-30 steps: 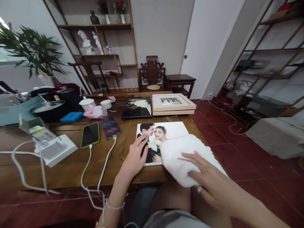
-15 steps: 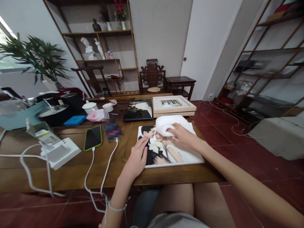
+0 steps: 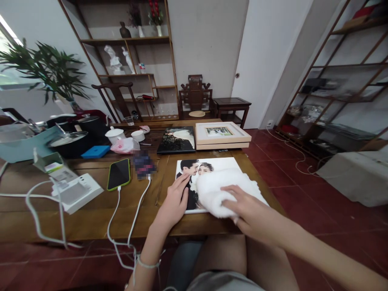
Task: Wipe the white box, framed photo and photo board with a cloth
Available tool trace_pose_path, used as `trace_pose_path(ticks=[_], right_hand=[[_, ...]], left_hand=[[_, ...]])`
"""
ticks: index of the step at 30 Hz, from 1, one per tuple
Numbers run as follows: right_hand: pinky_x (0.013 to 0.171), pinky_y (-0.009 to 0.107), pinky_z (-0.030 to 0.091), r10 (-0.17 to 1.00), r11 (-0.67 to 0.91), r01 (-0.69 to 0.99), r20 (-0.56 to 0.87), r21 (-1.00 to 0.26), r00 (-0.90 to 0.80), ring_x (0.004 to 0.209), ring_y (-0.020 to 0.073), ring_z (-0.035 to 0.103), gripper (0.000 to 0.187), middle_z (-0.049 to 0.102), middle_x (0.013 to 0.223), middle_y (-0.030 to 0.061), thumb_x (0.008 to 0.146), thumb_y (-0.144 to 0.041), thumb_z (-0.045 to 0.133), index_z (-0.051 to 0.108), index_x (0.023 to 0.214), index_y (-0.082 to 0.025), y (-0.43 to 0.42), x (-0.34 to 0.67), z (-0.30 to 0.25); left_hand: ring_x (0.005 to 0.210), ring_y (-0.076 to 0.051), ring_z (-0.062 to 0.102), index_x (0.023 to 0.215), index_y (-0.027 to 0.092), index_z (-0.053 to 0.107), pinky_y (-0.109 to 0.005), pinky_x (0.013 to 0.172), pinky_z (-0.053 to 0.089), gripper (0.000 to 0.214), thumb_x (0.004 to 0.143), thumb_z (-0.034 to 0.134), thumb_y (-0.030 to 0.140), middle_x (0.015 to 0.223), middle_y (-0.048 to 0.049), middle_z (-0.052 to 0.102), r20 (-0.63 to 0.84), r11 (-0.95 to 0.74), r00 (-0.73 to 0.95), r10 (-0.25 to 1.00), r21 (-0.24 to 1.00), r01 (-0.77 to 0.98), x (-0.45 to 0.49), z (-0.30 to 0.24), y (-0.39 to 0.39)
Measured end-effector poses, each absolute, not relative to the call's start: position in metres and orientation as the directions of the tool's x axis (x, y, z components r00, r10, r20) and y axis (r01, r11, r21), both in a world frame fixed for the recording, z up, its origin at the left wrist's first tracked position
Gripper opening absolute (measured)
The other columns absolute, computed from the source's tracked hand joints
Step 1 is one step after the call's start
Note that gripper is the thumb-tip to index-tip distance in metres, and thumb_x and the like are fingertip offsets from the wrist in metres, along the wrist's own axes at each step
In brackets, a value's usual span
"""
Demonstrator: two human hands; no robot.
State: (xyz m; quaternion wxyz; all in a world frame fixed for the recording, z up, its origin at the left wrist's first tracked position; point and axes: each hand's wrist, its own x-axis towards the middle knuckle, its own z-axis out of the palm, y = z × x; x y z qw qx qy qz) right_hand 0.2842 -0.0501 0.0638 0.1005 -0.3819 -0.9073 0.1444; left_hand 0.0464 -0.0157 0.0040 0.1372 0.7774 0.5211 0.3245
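Note:
A wedding photo panel (image 3: 190, 194) lies flat near the front edge of the wooden table (image 3: 136, 224). My left hand (image 3: 175, 200) rests on the panel's left side, its fingers stretched out flat. My right hand (image 3: 242, 206) grips a bunched white towel (image 3: 216, 194) and presses it on the lower right part of the photo. The towel covers much of the picture's right half. Behind the panel lie a dark photo panel (image 3: 176, 140) and a light wooden picture frame (image 3: 224, 135).
Left of my hands are a phone (image 3: 119, 174) on a white charging cable (image 3: 140, 212), an opened white box (image 3: 77, 193) and a blue box (image 3: 95, 151). Pots (image 3: 69, 143), a white lidded cup (image 3: 115, 135) and a plastic bag (image 3: 125, 144) stand farther back.
My right hand has drawn the towel from the photo's upper edge down toward its lower edge, nearer to me. The left hand stays in place.

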Motion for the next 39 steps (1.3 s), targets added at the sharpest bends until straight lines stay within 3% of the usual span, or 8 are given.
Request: trace_pose_path(ticks=[3,9,17,22,26,30,33,39], right_hand=[[0.092,0.043,0.038,0.737,0.669,0.693,0.118,-0.269,-0.666,0.109,0.0283,0.047,0.035,0.055,0.112,0.0160,0.075,-0.006,0.045,0.060,0.105,-0.016,-0.007,0.275,0.064],[0.081,0.036,0.040,0.755,0.656,0.724,0.159,-0.216,-0.636,0.095,0.0253,0.051,0.042,0.058,0.098,0.0128,0.077,-0.004,0.041,0.058,0.114,-0.015,0.058,0.258,0.064],[0.099,0.054,0.026,0.715,0.699,0.692,0.166,-0.179,-0.679,0.116,0.0323,0.039,0.037,0.054,0.118,0.0166,0.074,-0.006,0.045,0.060,0.106,-0.015,-0.018,0.262,0.052],[0.104,0.060,0.015,0.660,0.728,0.622,0.050,-0.288,-0.750,0.125,0.0347,0.031,0.039,0.049,0.130,0.0116,0.063,-0.004,0.048,0.062,0.096,-0.019,-0.080,0.272,0.057],[0.103,0.050,0.026,0.673,0.710,0.609,0.084,-0.352,-0.735,0.122,0.0277,0.037,0.040,0.056,0.119,0.0103,0.063,-0.002,0.045,0.061,0.095,-0.020,-0.071,0.276,0.063],[0.096,0.046,0.035,0.716,0.692,0.669,0.143,-0.270,-0.683,0.115,0.0283,0.042,0.038,0.056,0.113,0.0152,0.072,-0.005,0.043,0.060,0.103,-0.016,-0.025,0.268,0.062],[0.090,0.044,0.038,0.722,0.692,0.694,0.184,-0.196,-0.667,0.107,0.0282,0.044,0.038,0.057,0.109,0.0154,0.076,-0.007,0.043,0.058,0.110,-0.013,0.013,0.255,0.059],[0.091,0.045,0.035,0.724,0.689,0.708,0.186,-0.153,-0.664,0.108,0.0274,0.043,0.036,0.058,0.109,0.0141,0.076,-0.005,0.042,0.060,0.105,-0.014,0.043,0.237,0.056]], left_hand=[[0.130,-0.023,0.040,0.127,0.015,0.050,-0.047,0.108,0.032,0.040,0.091,0.035,0.021,0.138,-0.0138,0.047,0.349,-0.406,0.240,0.906,0.556,0.725,0.046,0.004,-0.016],[0.132,-0.022,0.038,0.128,0.014,0.049,-0.046,0.109,0.030,0.041,0.092,0.032,0.019,0.139,-0.0142,0.046,0.351,-0.421,0.255,0.901,0.564,0.711,0.045,0.002,-0.016],[0.131,-0.022,0.040,0.127,0.017,0.050,-0.046,0.108,0.032,0.040,0.091,0.033,0.018,0.138,-0.0126,0.047,0.376,-0.429,0.242,0.894,0.569,0.702,0.045,-0.001,-0.014],[0.130,-0.022,0.041,0.127,0.013,0.050,-0.044,0.110,0.030,0.041,0.091,0.032,0.019,0.138,-0.0139,0.048,0.357,-0.416,0.243,0.902,0.569,0.709,0.046,0.002,-0.014],[0.130,-0.022,0.040,0.127,0.013,0.050,-0.045,0.109,0.030,0.041,0.091,0.032,0.019,0.138,-0.0141,0.047,0.350,-0.412,0.244,0.904,0.565,0.715,0.046,0.002,-0.014],[0.130,-0.022,0.040,0.126,0.015,0.051,-0.045,0.108,0.032,0.040,0.091,0.033,0.018,0.138,-0.0130,0.047,0.372,-0.423,0.237,0.898,0.573,0.702,0.046,0.000,-0.014],[0.131,-0.021,0.040,0.127,0.017,0.050,-0.044,0.109,0.030,0.040,0.091,0.034,0.018,0.138,-0.0113,0.047,0.389,-0.439,0.238,0.890,0.588,0.680,0.046,0.000,-0.014],[0.132,-0.022,0.038,0.129,0.012,0.049,-0.046,0.109,0.030,0.041,0.091,0.032,0.018,0.140,-0.0152,0.045,0.376,-0.426,0.233,0.897,0.594,0.682,0.047,0.000,-0.013]])
